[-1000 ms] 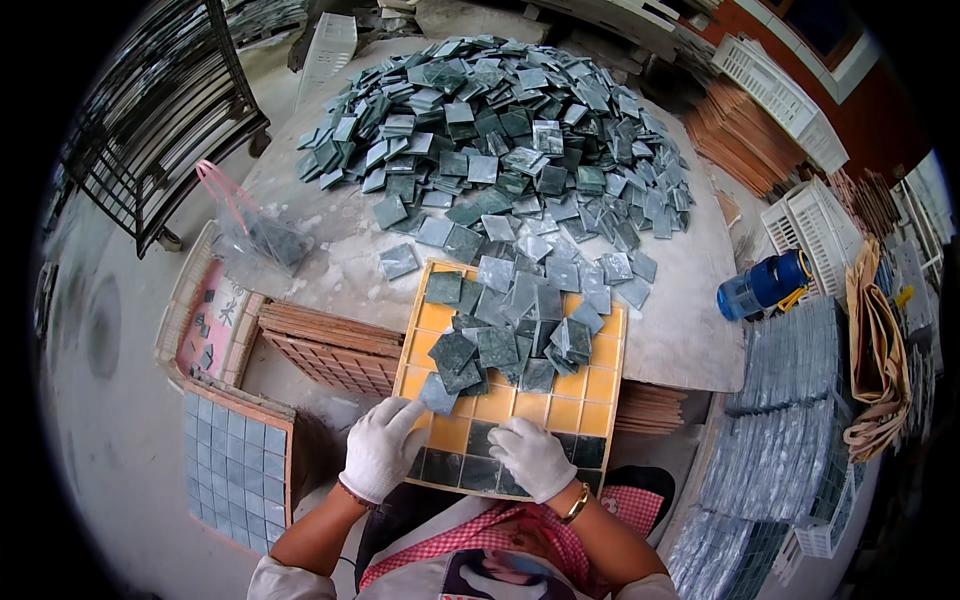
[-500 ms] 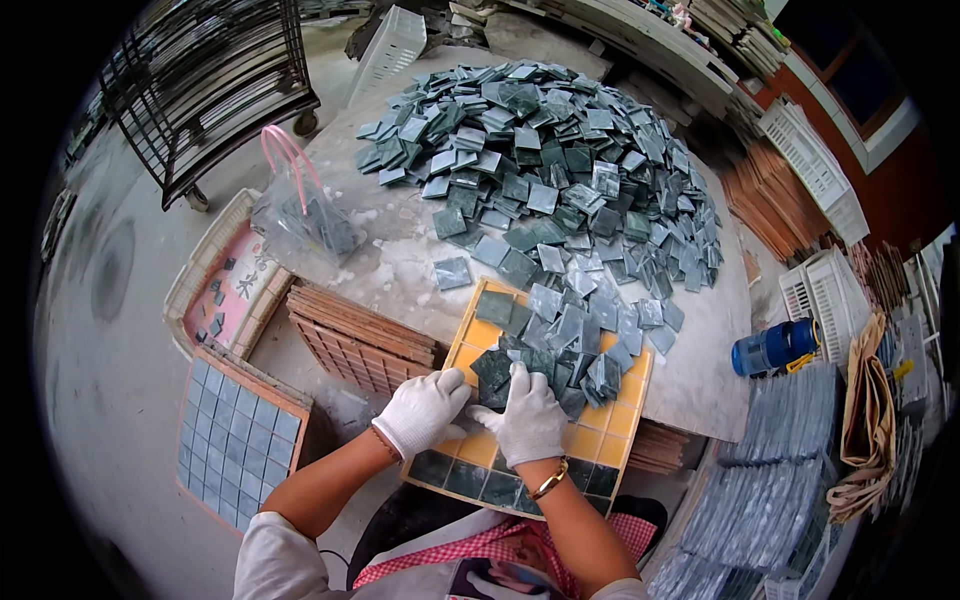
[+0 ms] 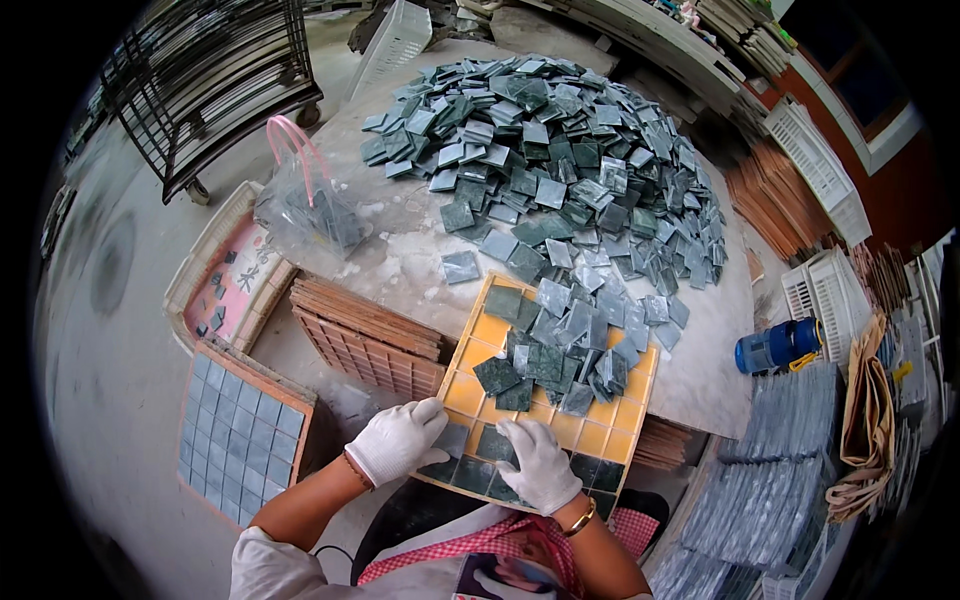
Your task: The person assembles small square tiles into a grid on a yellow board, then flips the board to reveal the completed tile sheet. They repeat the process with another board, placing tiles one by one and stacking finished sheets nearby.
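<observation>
My left hand (image 3: 398, 442), in a white knitted glove, is at the left edge of a yellow gridded tray (image 3: 462, 388). Its thumb and fingers close around a grey square stone tile (image 3: 452, 440) in the second row from the near edge. Beside it, my right hand (image 3: 540, 466), gloved too, has bent fingers on a dark green tile (image 3: 494, 443) in the same row. Dark tiles (image 3: 473, 476) fill the row nearest me. A loose heap of green-grey tiles (image 3: 545, 362) covers the tray's far part; several cells between show bare yellow.
Beyond the tray rises a large pile of tiles (image 3: 540, 130) on a pale table (image 3: 400, 270). Brown gridded trays (image 3: 365, 335) stand stacked at left, near a tile-filled tray (image 3: 235, 425). Right: a blue bottle (image 3: 775, 347) and stacked slabs (image 3: 790, 420). A wheeled rack (image 3: 215, 90) is far left.
Both hands have drawn back from the loose heap toward the near rows of the tray. Two tiles now lie in the second row, under my fingers.
</observation>
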`<state>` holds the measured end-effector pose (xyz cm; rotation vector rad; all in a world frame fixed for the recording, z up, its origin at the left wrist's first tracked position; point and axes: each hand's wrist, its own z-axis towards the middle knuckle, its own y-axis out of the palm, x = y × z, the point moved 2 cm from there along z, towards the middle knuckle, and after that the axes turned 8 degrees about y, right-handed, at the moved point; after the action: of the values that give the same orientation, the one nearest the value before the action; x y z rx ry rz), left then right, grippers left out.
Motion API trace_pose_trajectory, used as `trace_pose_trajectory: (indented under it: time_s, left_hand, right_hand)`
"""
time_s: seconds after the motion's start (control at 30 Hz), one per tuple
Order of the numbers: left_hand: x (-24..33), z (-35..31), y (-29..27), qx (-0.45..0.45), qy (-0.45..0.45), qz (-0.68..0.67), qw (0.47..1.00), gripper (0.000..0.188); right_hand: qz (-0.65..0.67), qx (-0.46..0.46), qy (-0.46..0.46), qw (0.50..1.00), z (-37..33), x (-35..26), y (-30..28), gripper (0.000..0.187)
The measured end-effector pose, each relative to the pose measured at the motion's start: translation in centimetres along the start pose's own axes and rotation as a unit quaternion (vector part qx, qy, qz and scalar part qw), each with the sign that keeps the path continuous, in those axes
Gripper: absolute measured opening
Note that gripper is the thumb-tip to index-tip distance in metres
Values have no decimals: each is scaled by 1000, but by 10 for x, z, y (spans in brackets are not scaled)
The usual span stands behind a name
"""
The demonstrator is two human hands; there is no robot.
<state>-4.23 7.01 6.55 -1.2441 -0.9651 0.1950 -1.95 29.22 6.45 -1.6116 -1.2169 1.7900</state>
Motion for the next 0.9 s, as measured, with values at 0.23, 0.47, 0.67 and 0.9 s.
trace_pose_trajectory:
  time_s: [0.23,0.47,0.67,0.9]
  left_hand:
    - [-26,20,1,71,51,-170,982,23]
    - [-11,13,6,34,-16,-74,997,44]
    - [-5,11,19,4,-33,-33,999,49]
    - [-1,44,-7,98,-58,-33,993,51]
  right_hand:
    - [33,1,21,999,0,1,9,59]
    - [34,22,-13,999,-2,7,15,55]
    - [54,-2,-5,999,2,1,26,46]
    - [-38,144,62,987,26,12,-7,40]
